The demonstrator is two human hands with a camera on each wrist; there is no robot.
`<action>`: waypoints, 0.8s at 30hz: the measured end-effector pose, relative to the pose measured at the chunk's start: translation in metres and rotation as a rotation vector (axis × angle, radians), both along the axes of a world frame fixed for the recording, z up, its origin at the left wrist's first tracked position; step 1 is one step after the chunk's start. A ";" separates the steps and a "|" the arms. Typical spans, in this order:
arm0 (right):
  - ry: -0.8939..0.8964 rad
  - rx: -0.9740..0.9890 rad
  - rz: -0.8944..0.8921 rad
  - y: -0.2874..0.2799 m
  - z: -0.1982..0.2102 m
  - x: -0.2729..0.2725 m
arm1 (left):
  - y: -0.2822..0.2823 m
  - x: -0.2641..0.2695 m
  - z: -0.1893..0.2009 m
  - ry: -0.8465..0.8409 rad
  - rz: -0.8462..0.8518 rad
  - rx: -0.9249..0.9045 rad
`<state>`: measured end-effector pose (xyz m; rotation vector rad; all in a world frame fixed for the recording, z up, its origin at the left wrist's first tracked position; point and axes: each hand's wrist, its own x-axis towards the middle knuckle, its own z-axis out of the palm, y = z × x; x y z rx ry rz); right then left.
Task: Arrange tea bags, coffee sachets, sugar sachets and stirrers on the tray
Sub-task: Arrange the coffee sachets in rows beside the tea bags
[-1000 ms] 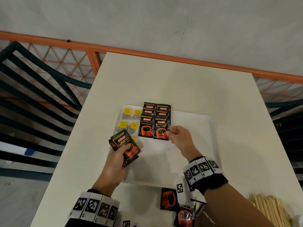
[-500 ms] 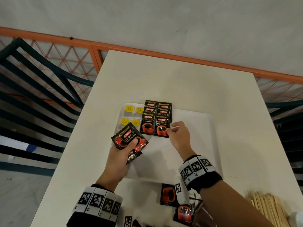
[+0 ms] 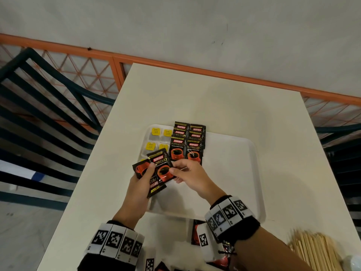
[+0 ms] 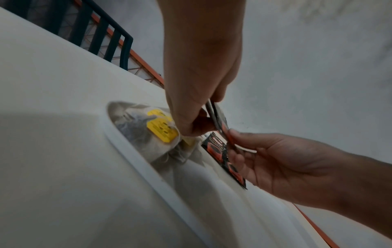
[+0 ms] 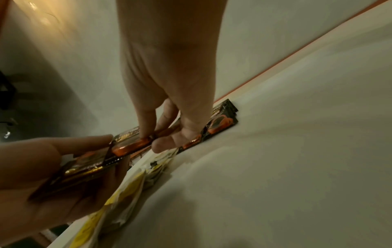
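Note:
A white tray (image 3: 240,153) lies on the table. Tea bags with yellow tags (image 3: 155,132) fill its far left corner, and two overlapping columns of black coffee sachets (image 3: 187,141) lie beside them. My left hand (image 3: 143,178) grips a small fan of coffee sachets (image 3: 154,184) above the tray's left side. My right hand (image 3: 178,170) pinches the right edge of the top sachet (image 3: 161,167) of that fan. In the left wrist view the left hand (image 4: 199,117) clamps the sachets edge-on (image 4: 218,119). In the right wrist view the right hand (image 5: 157,135) pinches the sachet (image 5: 129,147).
More coffee sachets (image 3: 196,231) lie loose on the table in front of the tray. A pile of wooden stirrers (image 3: 316,249) sits at the near right. The table (image 3: 214,98) ends at an orange railing (image 3: 78,55), with dark chairs (image 3: 48,106) on the left.
My right hand left the laid-out sachet column and came back left to the fan in my left hand, taking hold of its top sachet. The left hand stayed over the tray's left side.

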<state>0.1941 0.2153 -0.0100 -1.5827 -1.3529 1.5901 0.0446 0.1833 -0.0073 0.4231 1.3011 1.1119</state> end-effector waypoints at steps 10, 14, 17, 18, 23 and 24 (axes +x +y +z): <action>-0.106 -0.050 -0.414 0.011 -0.015 0.005 | 0.004 -0.014 0.001 -0.074 0.143 -0.091; -0.186 0.002 -0.420 0.016 -0.020 0.000 | 0.004 -0.011 0.004 -0.065 0.152 -0.110; -0.240 0.036 -0.424 0.019 -0.023 -0.002 | 0.004 -0.010 0.006 -0.064 0.156 -0.111; -0.252 0.051 -0.419 0.020 -0.024 -0.003 | 0.004 -0.011 0.007 -0.062 0.160 -0.112; -0.313 0.134 -0.388 0.021 -0.025 -0.002 | 0.003 -0.010 0.007 -0.046 0.159 -0.124; -0.326 0.142 -0.381 0.021 -0.024 -0.001 | 0.003 -0.010 0.008 -0.044 0.155 -0.127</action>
